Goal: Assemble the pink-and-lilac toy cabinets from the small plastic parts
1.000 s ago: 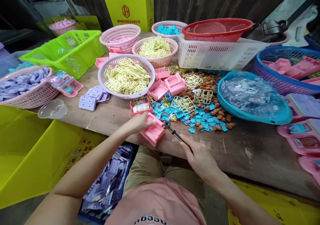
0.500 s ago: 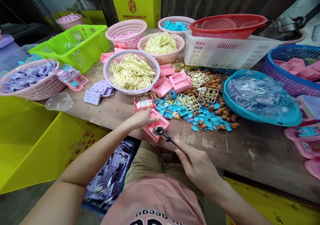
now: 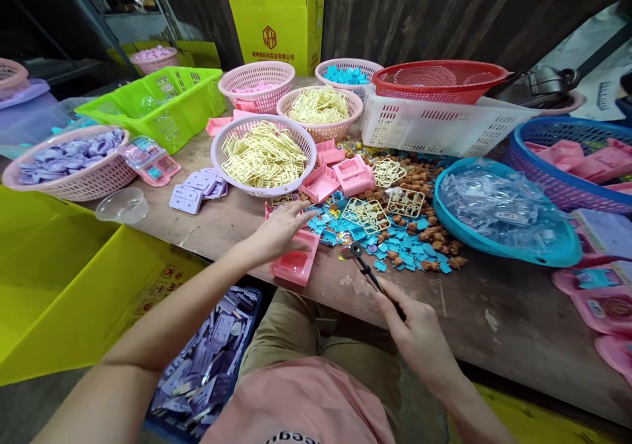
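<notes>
My left hand (image 3: 279,234) has its fingers spread over the upper part of a pink plastic tray-like piece (image 3: 295,266) near the table edge; whether it touches the piece I cannot tell. Behind the hand, another pink piece (image 3: 268,209) is mostly hidden. My right hand (image 3: 412,325) is wrapped round the dark handle of a small hammer (image 3: 368,271). The hammer's round head points away from me, right of the pink tray and apart from it. Small blue parts (image 3: 395,245) lie loose just beyond it, with pale yellow frames (image 3: 366,215) on top.
A lilac basket (image 3: 301,184) of yellow frames stands behind my left hand. Purple plates (image 3: 186,199) and a clear cup (image 3: 123,215) lie left. At right stands a turquoise basin (image 3: 553,254) of clear plastic pieces. Brown figures (image 3: 434,226) are scattered beside it. A crate (image 3: 237,299) of purple parts is below.
My left hand has lifted and opened from the pink tray, which now lies turned and slightly left. My right hand has drawn the hammer away to the right.
</notes>
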